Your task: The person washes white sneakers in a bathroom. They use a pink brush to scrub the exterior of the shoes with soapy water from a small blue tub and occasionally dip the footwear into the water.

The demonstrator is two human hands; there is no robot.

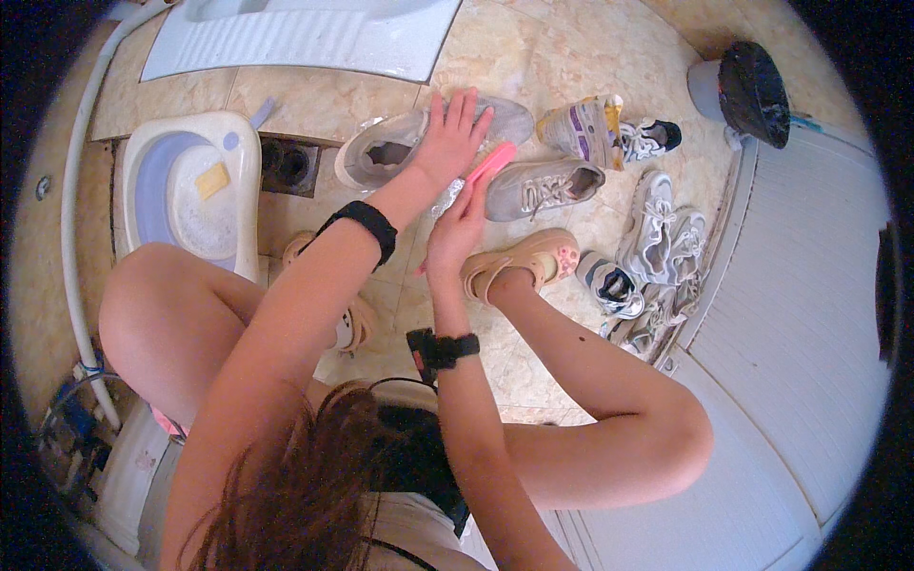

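Observation:
A wet grey shoe (382,146) lies on its side of the tiled floor with its toe to the right. Across its upper rests my left hand (451,139), palm down and fingers spread. My right hand (458,232) grips a pink brush (491,163) against the near side of that shoe. The brush's bristles are hidden. White suds (448,198) show beside my right hand. A second grey shoe with laces (543,189) sits just to the right, its toe close to the brush.
A white-and-lilac basin (250,185) on the left holds sudsy water and a yellow block (212,181). Near it is a dark floor drain opening (289,165). A printed bag (584,130), several shoes (650,225) and a lined bin (703,87) stand right. A squat toilet (300,43) lies ahead.

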